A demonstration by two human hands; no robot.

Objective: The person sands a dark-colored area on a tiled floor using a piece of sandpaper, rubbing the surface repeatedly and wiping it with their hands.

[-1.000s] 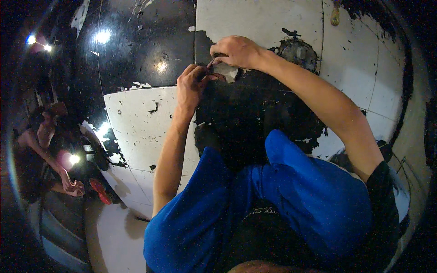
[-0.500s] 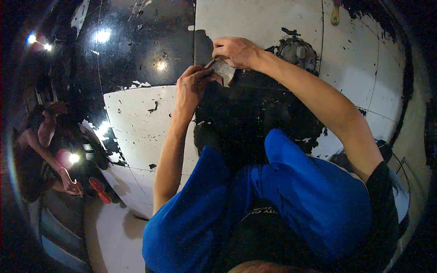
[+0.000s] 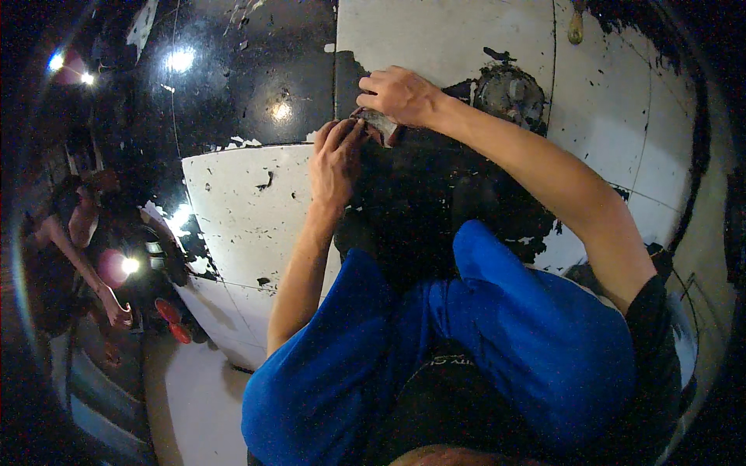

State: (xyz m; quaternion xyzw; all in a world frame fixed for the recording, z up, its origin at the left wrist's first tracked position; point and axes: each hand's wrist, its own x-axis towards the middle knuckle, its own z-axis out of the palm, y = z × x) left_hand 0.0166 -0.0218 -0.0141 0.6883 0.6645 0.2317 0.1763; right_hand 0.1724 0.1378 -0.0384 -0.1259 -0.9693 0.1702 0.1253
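My left hand pinches the near left edge of a small folded sheet, pale grey on one face with brown edges. Its exact kind does not show. Above it my right hand is closed, knuckles up, at the far side of the same sheet, and the fingers hide part of it. Both hands are over a dark patch where black coating covers the pale floor tiles between my knees.
A round drain-like fitting lies right of my right hand. Glossy black coating spreads at the far left, flaking along its edges. A yellowish brush-like handle is at the far right. Another person's hand shows at left, near a bright lamp.
The sheet has been turned or folded into a more compact shape between my hands. My left hand has shifted slightly right. At left, the other person's arm has moved.
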